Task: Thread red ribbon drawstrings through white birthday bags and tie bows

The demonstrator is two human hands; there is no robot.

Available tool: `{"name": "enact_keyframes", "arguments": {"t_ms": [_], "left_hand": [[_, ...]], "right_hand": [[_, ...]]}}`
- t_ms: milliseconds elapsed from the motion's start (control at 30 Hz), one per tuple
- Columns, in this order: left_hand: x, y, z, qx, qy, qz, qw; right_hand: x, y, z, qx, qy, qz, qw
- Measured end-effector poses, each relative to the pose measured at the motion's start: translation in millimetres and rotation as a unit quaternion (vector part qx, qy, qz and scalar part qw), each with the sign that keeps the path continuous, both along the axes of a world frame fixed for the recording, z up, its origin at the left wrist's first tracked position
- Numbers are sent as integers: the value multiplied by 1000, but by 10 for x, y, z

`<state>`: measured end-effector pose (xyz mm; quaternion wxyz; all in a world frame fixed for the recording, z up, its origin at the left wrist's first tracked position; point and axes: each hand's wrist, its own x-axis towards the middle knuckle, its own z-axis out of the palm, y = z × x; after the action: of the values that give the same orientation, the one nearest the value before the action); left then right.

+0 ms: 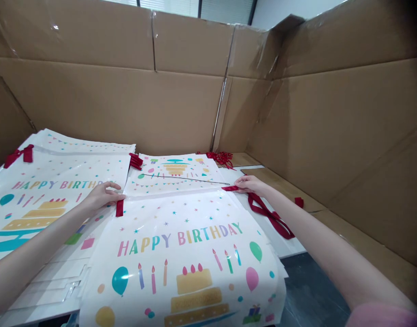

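Note:
A white sheet (194,218) printed with HAPPY BIRTHDAY, candles and a cake lies in front of me, its near edge curving down. My left hand (106,195) pinches the red ribbon (119,208) at the sheet's far left corner. At the far right corner my right hand (251,185) has its fingers closed on another red ribbon (229,188). Between the hands, a thin dark wire (184,178) lies across an upside-down printed sheet (174,168). A long red ribbon loop (269,215) rests below my right wrist.
On the left is a stack of similar printed sheets (75,159) with red ribbons at its corners. Tall cardboard walls (109,100) stand behind and to the right. A tangle of red ribbon (222,158) sits at the back. A dark surface (313,286) shows at lower right.

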<state>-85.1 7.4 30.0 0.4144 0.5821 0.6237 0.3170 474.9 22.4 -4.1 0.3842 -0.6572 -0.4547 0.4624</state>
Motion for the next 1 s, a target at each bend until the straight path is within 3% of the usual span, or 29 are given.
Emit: {"name": "enact_keyframes", "arguments": {"t_ms": [333, 733, 1000], "left_hand": [[-31, 37, -37, -11, -1, 12, 1000], [32, 41, 74, -80, -21, 51, 995], [215, -4, 146, -71, 20, 64, 995]], "right_hand": [[-48, -24, 34, -13, 22, -18, 1000], [-109, -62, 81, -5, 32, -33, 999], [-96, -53, 90, 0, 27, -42, 999]]}}
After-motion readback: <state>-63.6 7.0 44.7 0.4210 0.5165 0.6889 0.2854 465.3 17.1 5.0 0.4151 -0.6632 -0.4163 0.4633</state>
